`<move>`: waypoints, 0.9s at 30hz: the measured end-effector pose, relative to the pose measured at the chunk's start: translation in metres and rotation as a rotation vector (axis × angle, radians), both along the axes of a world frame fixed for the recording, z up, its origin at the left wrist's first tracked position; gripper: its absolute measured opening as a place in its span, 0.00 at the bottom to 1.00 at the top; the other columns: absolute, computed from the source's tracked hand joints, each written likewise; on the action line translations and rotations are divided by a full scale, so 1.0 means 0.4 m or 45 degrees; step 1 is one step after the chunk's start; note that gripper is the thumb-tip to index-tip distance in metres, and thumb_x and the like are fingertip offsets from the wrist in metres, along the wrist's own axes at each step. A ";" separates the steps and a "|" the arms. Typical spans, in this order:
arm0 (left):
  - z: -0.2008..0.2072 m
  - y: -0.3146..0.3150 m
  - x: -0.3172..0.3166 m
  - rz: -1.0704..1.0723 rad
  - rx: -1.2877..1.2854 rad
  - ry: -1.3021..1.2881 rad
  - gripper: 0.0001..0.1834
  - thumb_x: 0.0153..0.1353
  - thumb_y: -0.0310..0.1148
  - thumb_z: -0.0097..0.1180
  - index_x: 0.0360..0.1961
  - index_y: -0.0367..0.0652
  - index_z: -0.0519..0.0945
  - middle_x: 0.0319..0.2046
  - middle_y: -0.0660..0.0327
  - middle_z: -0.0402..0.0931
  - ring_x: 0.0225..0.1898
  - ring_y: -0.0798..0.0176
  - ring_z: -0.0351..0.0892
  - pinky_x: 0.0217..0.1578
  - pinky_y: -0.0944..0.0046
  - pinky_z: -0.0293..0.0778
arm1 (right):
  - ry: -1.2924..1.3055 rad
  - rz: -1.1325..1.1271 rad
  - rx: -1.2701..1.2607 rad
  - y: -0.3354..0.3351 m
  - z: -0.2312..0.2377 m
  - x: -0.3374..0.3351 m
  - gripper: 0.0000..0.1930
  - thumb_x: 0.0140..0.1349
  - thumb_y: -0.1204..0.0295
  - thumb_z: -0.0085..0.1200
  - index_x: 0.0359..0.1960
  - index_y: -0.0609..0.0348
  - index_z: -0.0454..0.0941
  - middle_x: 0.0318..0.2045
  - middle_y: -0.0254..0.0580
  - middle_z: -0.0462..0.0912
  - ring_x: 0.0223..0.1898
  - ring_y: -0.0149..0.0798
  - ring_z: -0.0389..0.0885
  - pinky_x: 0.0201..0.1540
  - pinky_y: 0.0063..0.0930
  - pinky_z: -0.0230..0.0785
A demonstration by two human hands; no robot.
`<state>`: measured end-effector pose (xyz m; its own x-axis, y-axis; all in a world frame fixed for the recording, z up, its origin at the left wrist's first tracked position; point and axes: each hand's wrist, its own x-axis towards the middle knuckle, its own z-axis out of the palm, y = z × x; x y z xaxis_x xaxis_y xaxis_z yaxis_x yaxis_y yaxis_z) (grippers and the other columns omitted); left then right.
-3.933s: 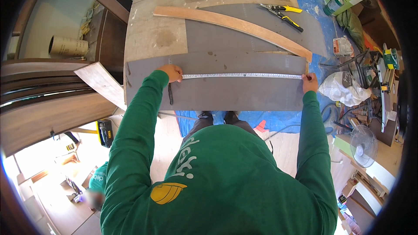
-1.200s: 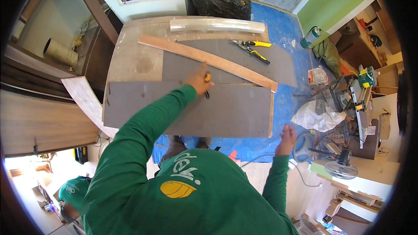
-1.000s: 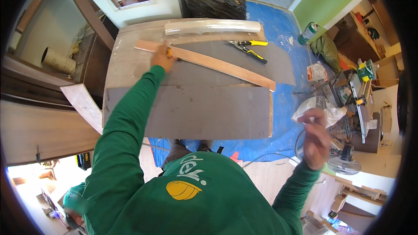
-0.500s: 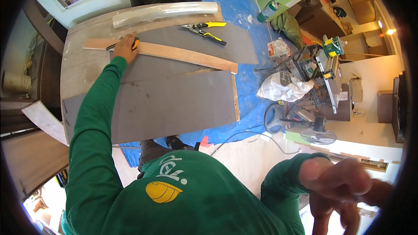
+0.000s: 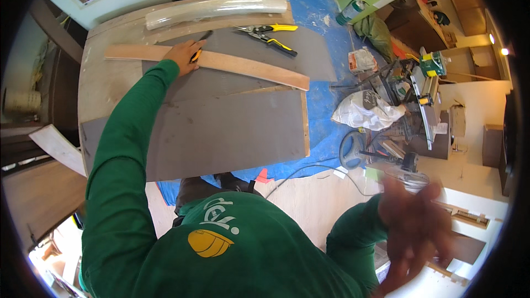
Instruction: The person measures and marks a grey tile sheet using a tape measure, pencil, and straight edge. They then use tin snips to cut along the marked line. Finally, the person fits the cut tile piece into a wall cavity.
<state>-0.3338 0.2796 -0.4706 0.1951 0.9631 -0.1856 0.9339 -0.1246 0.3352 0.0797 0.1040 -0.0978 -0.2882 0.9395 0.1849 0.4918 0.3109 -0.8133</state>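
Observation:
My left hand [image 5: 183, 57] is closed around a black-and-yellow hand tool [image 5: 196, 56], resting on a long thin wooden strip [image 5: 243, 66]. The fingers cover most of the tool, so its exact kind is hidden; a dark end sticks out past them. The strip lies slantwise across grey sheets [image 5: 226, 132] on the work table. Beyond it are tin snips [image 5: 268, 38] with yellow-and-black handles, their jaws pointing left. My right hand [image 5: 411, 226] is raised off to the right of my body, blurred, with fingers apart and nothing visible in them.
A clear plastic-wrapped roll [image 5: 218, 11] lies along the table's far side. Blue sheeting [image 5: 317, 110] covers the floor to the right. There stand a white sack [image 5: 367, 110], a green gas cylinder [image 5: 351, 11], a fan [image 5: 406, 176] and piled tools. A black cable crosses the floor.
My left hand has slid right along the wooden strip with the tool. The right hand has swung slightly left and turned, still in the air. The view has shifted a little.

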 end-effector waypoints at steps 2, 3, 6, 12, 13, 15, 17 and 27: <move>0.010 0.023 -0.017 0.060 0.079 -0.012 0.50 0.58 0.40 0.71 0.79 0.54 0.57 0.68 0.49 0.69 0.66 0.42 0.70 0.68 0.49 0.67 | -0.006 0.716 0.244 0.200 -0.102 0.027 0.20 0.67 0.60 0.61 0.58 0.55 0.82 0.67 0.46 0.71 0.67 0.53 0.71 0.66 0.55 0.65; 0.011 0.029 -0.019 0.084 0.092 -0.011 0.50 0.58 0.40 0.70 0.79 0.54 0.57 0.68 0.49 0.68 0.66 0.42 0.70 0.68 0.49 0.67 | 0.016 0.770 0.170 0.279 -0.176 0.028 0.20 0.67 0.65 0.60 0.57 0.62 0.81 0.63 0.49 0.75 0.64 0.51 0.75 0.64 0.46 0.69; 0.014 0.036 -0.023 0.008 0.149 0.144 0.53 0.58 0.45 0.71 0.81 0.59 0.55 0.70 0.52 0.67 0.69 0.43 0.68 0.71 0.44 0.62 | -0.035 0.524 -0.434 0.564 -0.480 -0.003 0.22 0.64 0.71 0.66 0.60 0.60 0.80 0.59 0.41 0.80 0.62 0.31 0.77 0.62 0.30 0.71; -0.018 -0.119 -0.033 0.326 0.796 0.157 0.48 0.62 0.50 0.69 0.80 0.55 0.58 0.78 0.50 0.56 0.76 0.39 0.58 0.75 0.41 0.54 | -1.027 0.365 0.174 0.978 -0.890 -0.072 0.54 0.46 0.58 0.80 0.76 0.49 0.63 0.76 0.56 0.62 0.74 0.62 0.65 0.76 0.49 0.60; -0.025 -0.171 -0.052 0.402 0.787 0.051 0.47 0.64 0.51 0.67 0.79 0.53 0.60 0.78 0.50 0.57 0.76 0.39 0.58 0.74 0.40 0.54 | -1.107 0.382 0.135 1.007 -0.926 -0.070 0.57 0.44 0.57 0.81 0.78 0.48 0.60 0.77 0.57 0.61 0.75 0.63 0.63 0.76 0.50 0.58; -0.040 -0.310 -0.092 0.517 0.859 -0.142 0.43 0.66 0.52 0.64 0.77 0.49 0.63 0.77 0.51 0.58 0.76 0.40 0.58 0.73 0.40 0.55 | -1.280 0.384 0.087 1.070 -0.971 -0.070 0.63 0.41 0.56 0.82 0.80 0.46 0.55 0.78 0.57 0.58 0.77 0.65 0.58 0.78 0.51 0.54; -0.055 -0.485 -0.119 0.563 0.766 -0.057 0.37 0.69 0.50 0.61 0.72 0.43 0.68 0.77 0.49 0.57 0.75 0.39 0.59 0.72 0.38 0.56 | -1.253 0.517 0.035 1.121 -0.993 -0.061 0.66 0.40 0.54 0.82 0.81 0.45 0.52 0.78 0.57 0.59 0.77 0.64 0.57 0.79 0.52 0.52; -0.160 -0.718 -0.110 0.955 0.351 0.216 0.30 0.75 0.51 0.49 0.72 0.48 0.70 0.78 0.58 0.58 0.79 0.51 0.52 0.78 0.42 0.45 | -1.536 0.461 0.183 1.100 -0.942 -0.127 0.66 0.33 0.51 0.83 0.79 0.46 0.57 0.63 0.55 0.74 0.66 0.65 0.71 0.70 0.52 0.65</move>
